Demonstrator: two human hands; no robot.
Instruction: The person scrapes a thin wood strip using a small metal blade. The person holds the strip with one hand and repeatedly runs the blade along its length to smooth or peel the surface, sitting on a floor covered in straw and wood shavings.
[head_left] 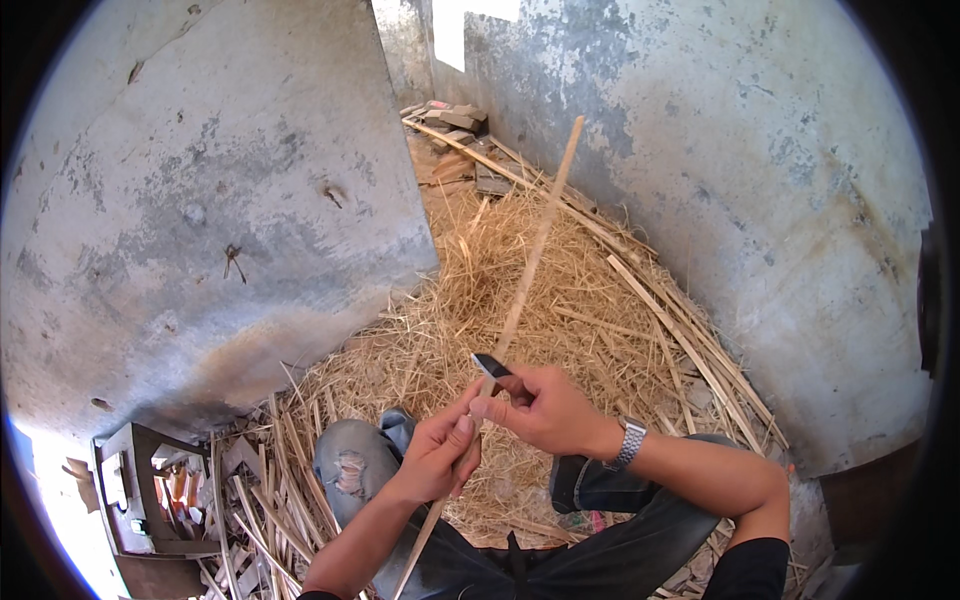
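Note:
A long, thin pale strip of bamboo or wood (538, 240) runs from my lap up and away, leaning slightly right. My left hand (438, 447) is closed around it in front of my knees, and the strip's near end passes down over my leg. My right hand (548, 408) grips a small knife (488, 364) with a dark body and a bright edge. Its blade lies across the strip just beyond my left fingers. Both hands nearly touch. The knife's handle is mostly hidden in my right palm.
Curled shavings (410, 345) cover the floor around my legs. Long strips (690, 345) lie along the right wall (760, 200), and more strips (290, 480) lie beside my left knee. A wooden frame (130, 490) stands at lower left. Flat wood pieces (460, 118) are stacked far back.

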